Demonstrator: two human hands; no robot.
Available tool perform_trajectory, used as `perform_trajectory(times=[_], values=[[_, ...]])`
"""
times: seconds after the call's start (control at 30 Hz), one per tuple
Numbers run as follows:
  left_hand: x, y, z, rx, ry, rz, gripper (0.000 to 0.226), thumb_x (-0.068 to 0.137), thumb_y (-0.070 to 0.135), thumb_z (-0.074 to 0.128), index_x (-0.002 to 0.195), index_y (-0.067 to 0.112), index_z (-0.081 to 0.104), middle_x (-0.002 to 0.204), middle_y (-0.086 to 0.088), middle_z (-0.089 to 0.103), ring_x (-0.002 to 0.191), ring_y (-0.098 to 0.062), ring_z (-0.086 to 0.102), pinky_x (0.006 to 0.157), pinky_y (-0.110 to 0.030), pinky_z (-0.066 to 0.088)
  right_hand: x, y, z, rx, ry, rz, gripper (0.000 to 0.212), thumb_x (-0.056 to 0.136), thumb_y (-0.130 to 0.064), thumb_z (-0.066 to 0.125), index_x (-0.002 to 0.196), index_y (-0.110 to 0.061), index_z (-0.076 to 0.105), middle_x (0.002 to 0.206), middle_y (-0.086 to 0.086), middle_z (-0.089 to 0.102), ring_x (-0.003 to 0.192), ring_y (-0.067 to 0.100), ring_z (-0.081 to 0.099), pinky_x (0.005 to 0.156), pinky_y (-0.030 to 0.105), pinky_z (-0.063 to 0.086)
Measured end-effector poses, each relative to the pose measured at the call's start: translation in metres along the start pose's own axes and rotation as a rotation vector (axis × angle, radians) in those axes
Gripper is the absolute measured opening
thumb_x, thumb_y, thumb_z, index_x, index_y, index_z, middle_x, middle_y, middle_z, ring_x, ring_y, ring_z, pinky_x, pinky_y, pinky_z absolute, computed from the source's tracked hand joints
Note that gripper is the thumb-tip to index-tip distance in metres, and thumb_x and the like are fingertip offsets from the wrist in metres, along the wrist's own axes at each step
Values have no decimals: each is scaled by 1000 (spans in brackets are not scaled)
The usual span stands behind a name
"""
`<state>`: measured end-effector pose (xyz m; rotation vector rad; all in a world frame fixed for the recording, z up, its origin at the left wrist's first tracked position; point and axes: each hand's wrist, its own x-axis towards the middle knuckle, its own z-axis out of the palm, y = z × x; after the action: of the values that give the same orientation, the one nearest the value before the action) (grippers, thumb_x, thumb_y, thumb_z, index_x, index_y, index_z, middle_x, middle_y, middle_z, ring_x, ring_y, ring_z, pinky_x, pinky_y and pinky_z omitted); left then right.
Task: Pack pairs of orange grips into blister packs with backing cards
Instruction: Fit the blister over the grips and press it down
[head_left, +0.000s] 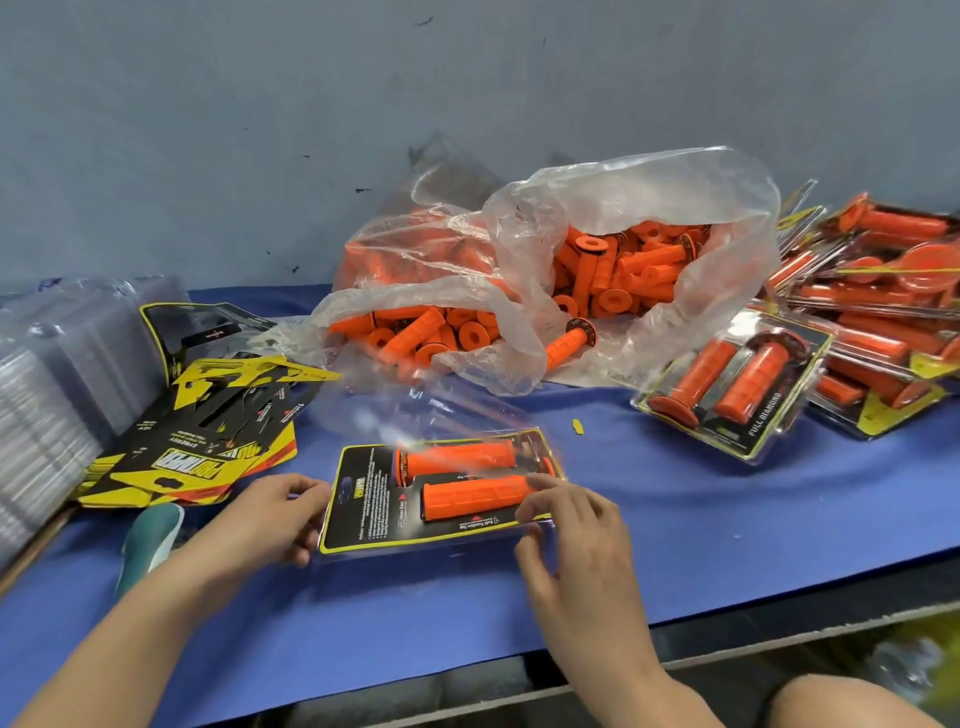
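A clear blister pack (363, 525) lies on the blue table in front of me, with a black and yellow backing card inside and two orange grips (470, 498) lying side by side on it. Its transparent lid (415, 410) stands raised and blurred behind the grips. My left hand (270, 519) pinches the pack's left edge. My right hand (566, 540) has its fingertips on the right end of the nearer grip and on the pack's right edge.
A clear plastic bag (519, 291) full of loose orange grips sits behind. Finished packs (727, 384) pile up at the right. Loose backing cards (208, 431) and a stack of empty blisters (62, 374) lie at the left. The table's front edge (727, 613) runs near.
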<state>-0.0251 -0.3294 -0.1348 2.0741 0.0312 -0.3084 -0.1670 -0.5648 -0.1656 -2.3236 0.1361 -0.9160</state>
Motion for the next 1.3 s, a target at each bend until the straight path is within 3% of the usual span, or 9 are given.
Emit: perform_trajectory(times=[0.17, 0.27, 0.47, 0.6, 0.7, 0.8, 0.93, 1.1, 1.3], values=[[-2, 0, -1, -37, -37, -11, 28, 101, 21, 52, 103, -3, 65, 60, -8, 54, 50, -16, 47, 41, -22, 43, -1, 7, 3, -216, 3, -128, 46, 74, -15, 80, 110, -30, 55, 106, -13, 62, 106, 18, 48, 90, 38, 49], [0, -2, -2, -80, -56, -26, 27, 103, 22, 50, 105, -1, 65, 62, -9, 56, 51, -16, 48, 43, -23, 43, 4, 14, 6, -401, -4, -237, 45, 70, -18, 82, 110, -27, 64, 106, -8, 65, 103, 23, 54, 96, 42, 41], [4, 3, -2, -194, 34, -46, 28, 106, 20, 39, 104, 3, 61, 69, -12, 56, 45, -19, 50, 40, -26, 44, 17, 26, 2, -600, -45, -387, 35, 74, -9, 59, 103, -27, 66, 98, -4, 61, 84, 24, 58, 87, 35, 38], [-6, 7, 1, 475, 449, 457, 31, 104, 35, 36, 96, 14, 57, 91, -10, 65, 78, -35, 59, 67, -45, 49, 25, 26, -1, -627, -83, -452, 36, 69, -7, 58, 96, -28, 69, 88, -6, 60, 79, 23, 60, 87, 34, 36], [-35, 25, 23, 566, 404, 844, 27, 101, 42, 37, 96, 27, 58, 91, 7, 61, 83, -20, 56, 69, -40, 48, 30, 26, -3, -654, -158, -480, 43, 59, -4, 71, 94, -30, 69, 84, -8, 59, 76, 20, 59, 87, 32, 38], [-44, 28, 55, 848, 302, 1077, 30, 94, 42, 42, 101, 24, 65, 95, 5, 62, 84, -19, 59, 72, -38, 50, 39, 24, -5, -682, -224, -518, 40, 58, -8, 75, 91, -29, 67, 82, -10, 61, 75, 17, 58, 82, 30, 47], [-30, 25, 79, 1046, 305, 1165, 23, 84, 37, 64, 100, 22, 67, 91, 1, 60, 80, -23, 61, 67, -38, 54, 51, 23, -4, -666, -270, -602, 32, 65, -11, 67, 91, -29, 67, 85, -11, 64, 79, 16, 61, 77, 30, 49], [-13, 24, 95, 1039, 396, 1189, 2, 88, 25, 61, 88, 23, 61, 84, 2, 55, 73, -22, 54, 65, -35, 47, 59, 25, 8, -596, -278, -647, 30, 71, -10, 64, 94, -28, 68, 85, -10, 62, 76, 16, 59, 68, 28, 47], [-5, 22, 82, 1001, 461, 1272, 22, 95, 29, 51, 77, 22, 62, 77, 3, 56, 67, -21, 53, 60, -34, 43, 67, 45, 0, -564, -273, -556, 31, 66, -8, 71, 87, -28, 63, 86, -10, 58, 74, 16, 53, 66, 29, 39]])
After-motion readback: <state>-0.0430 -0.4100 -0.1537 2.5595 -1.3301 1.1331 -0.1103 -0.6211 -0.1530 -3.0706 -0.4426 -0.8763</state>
